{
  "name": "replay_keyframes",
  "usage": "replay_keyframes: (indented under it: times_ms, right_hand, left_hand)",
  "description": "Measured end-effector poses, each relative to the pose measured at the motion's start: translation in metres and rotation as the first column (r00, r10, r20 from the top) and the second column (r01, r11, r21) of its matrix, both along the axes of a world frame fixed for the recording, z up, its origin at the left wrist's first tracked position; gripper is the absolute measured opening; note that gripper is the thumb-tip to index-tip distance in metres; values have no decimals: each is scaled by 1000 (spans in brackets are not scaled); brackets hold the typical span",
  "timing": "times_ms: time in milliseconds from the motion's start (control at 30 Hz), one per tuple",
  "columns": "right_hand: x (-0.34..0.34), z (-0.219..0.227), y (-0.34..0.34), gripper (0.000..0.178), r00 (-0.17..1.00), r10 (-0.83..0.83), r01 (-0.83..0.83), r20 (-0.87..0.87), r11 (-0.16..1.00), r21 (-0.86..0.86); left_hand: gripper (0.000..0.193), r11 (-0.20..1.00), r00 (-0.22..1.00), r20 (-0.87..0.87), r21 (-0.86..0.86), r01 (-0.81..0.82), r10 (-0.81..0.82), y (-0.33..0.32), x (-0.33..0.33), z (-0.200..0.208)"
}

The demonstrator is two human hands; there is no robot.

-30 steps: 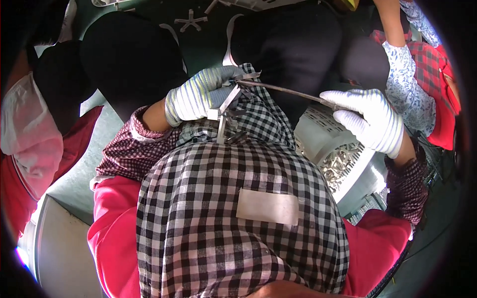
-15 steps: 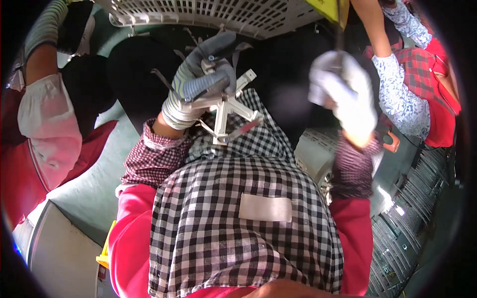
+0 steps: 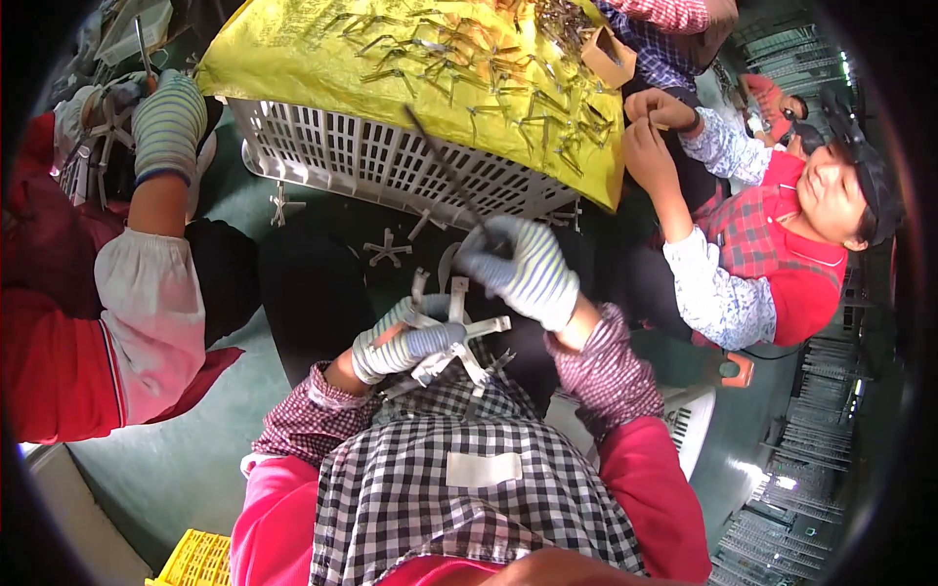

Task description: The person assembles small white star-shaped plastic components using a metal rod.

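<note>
Gripping the rod (image 3: 445, 164), the right hand (image 3: 523, 272) has come nearer the left hand (image 3: 403, 347) than half a second ago; the left hand stays clamped on the star (image 3: 473, 330), which juts out rightward, below the right hand.

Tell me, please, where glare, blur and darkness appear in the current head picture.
Head view throughout: white glare at lower right, on the green floor; strong light on the crinkled yellow plastic sheet; the thin dark metal rod in the striped-gloved right hand looks slightly blurred; black fisheye borders fill the corners.
</note>
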State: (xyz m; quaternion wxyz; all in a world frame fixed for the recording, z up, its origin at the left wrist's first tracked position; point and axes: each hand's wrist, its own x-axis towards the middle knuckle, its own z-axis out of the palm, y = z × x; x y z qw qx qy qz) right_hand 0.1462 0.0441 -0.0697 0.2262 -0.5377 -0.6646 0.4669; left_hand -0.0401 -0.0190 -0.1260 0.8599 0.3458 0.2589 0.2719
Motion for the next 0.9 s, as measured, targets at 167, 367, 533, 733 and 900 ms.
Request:
replay_keyframes:
  times_ms: [167,367,533,733,900]
  right_hand:
    - [19,9,99,11,906,-128,-158,404,783,601]
    - [14,-11,178,19,688,103,-535,719,741,406]
    - [6,-12,195,20,407,123,-621,905,764,176]
    - [13,-1,192,15,467,112,-665,877,698,265]
    - [34,-4,149,16,970,227,-239,84,842,483]
  left_hand:
    - [24,946,943,120,-131,-296,311,-1,9,-23]
    - [34,930,913,208,-189,-314,350,3,3,-27]
    - [41,906,894,212,-255,-338,394,6,2,-10]
    - [49,878,859,244,-297,-375,449,5,1,-14]
    - [56,890,897,121,-237,-389,424,7,1,-17]
